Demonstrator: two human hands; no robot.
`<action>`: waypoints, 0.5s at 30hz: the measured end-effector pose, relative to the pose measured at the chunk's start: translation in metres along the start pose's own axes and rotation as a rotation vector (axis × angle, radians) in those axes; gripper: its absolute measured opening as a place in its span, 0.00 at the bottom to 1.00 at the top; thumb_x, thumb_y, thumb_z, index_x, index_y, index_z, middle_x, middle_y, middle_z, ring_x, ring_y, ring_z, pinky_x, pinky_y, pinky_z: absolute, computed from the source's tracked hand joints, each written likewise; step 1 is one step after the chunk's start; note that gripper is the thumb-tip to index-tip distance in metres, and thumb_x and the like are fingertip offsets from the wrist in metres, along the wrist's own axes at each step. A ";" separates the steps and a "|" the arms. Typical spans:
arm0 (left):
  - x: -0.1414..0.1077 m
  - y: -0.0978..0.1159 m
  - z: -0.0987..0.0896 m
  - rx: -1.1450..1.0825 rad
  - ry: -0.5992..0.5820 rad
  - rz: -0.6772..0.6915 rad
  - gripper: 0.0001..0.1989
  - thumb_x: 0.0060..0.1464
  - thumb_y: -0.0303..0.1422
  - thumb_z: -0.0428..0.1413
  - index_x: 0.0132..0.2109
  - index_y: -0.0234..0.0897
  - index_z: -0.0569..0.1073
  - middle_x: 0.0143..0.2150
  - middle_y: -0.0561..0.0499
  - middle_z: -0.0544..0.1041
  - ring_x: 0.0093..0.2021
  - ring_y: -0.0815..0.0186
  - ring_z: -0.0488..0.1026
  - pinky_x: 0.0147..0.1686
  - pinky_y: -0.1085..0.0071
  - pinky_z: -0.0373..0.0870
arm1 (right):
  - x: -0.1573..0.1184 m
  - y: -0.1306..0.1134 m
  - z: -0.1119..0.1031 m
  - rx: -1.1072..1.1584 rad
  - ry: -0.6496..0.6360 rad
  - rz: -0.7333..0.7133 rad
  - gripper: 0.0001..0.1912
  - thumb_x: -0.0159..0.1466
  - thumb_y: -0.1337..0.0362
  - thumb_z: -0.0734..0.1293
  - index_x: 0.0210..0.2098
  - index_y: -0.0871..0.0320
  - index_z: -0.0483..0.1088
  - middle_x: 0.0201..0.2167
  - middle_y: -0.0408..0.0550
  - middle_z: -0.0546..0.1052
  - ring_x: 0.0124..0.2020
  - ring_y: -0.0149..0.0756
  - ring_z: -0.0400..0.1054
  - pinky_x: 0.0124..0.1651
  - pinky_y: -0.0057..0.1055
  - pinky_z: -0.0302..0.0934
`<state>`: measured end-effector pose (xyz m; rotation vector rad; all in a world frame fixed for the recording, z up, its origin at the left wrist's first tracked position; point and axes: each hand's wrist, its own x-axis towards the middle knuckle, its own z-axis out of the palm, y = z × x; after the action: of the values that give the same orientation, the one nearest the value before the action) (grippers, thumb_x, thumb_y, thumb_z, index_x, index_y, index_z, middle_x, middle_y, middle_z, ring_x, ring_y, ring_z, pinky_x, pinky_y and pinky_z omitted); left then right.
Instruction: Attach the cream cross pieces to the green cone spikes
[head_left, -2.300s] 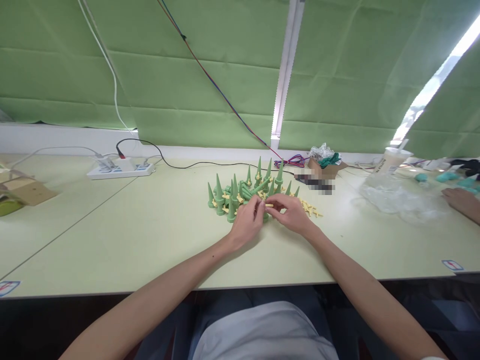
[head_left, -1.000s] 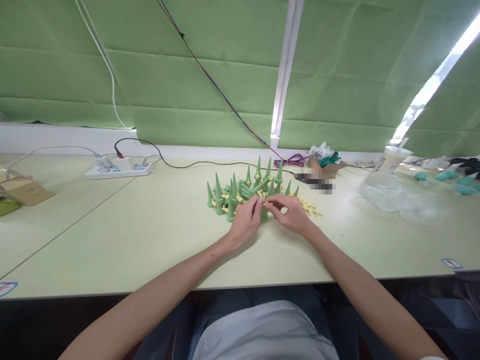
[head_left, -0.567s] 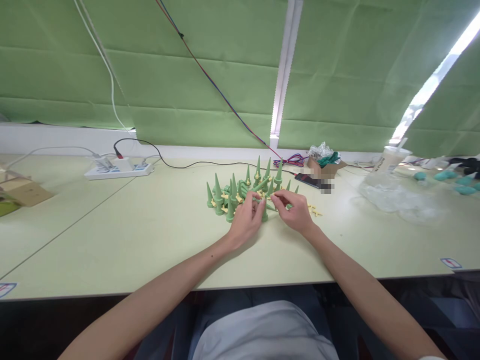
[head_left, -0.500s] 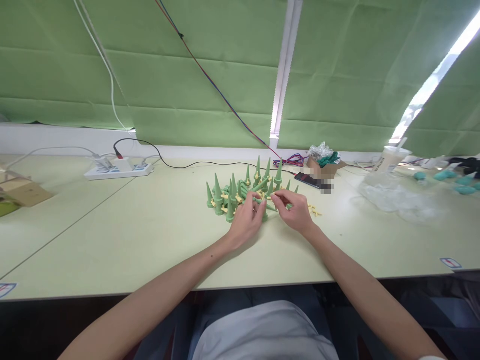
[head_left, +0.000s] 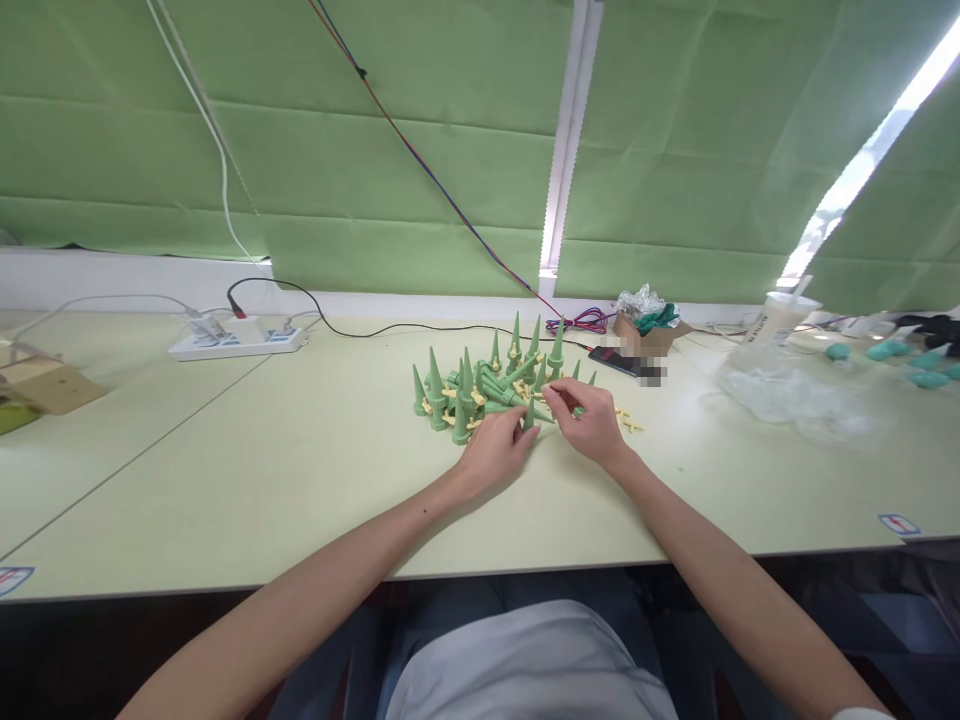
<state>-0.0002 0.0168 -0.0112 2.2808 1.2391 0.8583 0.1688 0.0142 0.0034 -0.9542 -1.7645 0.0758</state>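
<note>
Several green cone-shaped pieces [head_left: 432, 385] stand upright on the table, with others lying among them and small yellow pieces attached to some. At the near edge of this group, my left hand [head_left: 497, 446] has its thumb and fingers around a green cone [head_left: 530, 414]. Just to the right, my right hand [head_left: 590, 418] is closed in a pinch; what its fingertips hold is too small to make out. Loose yellow pieces [head_left: 630, 421] lie to the right of that hand.
Behind the group is a phone [head_left: 615, 360] on a cable, beside a cardboard box [head_left: 652, 340]. A power strip [head_left: 240, 345] sits at the left. A cup [head_left: 776, 318] and clear plastic bag [head_left: 802, 400] are at the right, near teal pieces [head_left: 928, 379].
My left hand has moved down from the pile's middle to its near edge, and its fingers have come around a green cone. My right hand has hardly moved.
</note>
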 end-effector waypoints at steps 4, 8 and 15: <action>0.000 -0.002 0.001 0.024 -0.008 -0.005 0.12 0.58 0.36 0.50 0.28 0.39 0.60 0.22 0.54 0.66 0.24 0.66 0.62 0.24 0.70 0.52 | 0.000 0.000 0.000 -0.008 0.000 -0.010 0.12 0.68 0.59 0.61 0.30 0.57 0.68 0.21 0.43 0.70 0.20 0.29 0.60 0.25 0.28 0.56; -0.001 -0.003 0.002 0.038 -0.003 -0.010 0.12 0.56 0.36 0.50 0.27 0.39 0.59 0.22 0.53 0.66 0.24 0.66 0.62 0.23 0.70 0.51 | 0.001 0.001 0.001 -0.010 -0.011 0.000 0.13 0.68 0.58 0.61 0.29 0.58 0.69 0.20 0.43 0.69 0.20 0.28 0.59 0.25 0.27 0.56; 0.000 -0.003 0.002 0.026 0.021 -0.021 0.14 0.56 0.37 0.49 0.26 0.39 0.57 0.21 0.53 0.64 0.22 0.67 0.60 0.23 0.68 0.51 | 0.000 0.005 0.002 -0.021 -0.043 0.009 0.16 0.68 0.56 0.61 0.29 0.58 0.70 0.20 0.43 0.70 0.20 0.28 0.60 0.26 0.27 0.57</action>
<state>-0.0005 0.0182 -0.0144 2.2803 1.2881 0.8656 0.1699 0.0184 0.0004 -0.9821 -1.8043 0.0839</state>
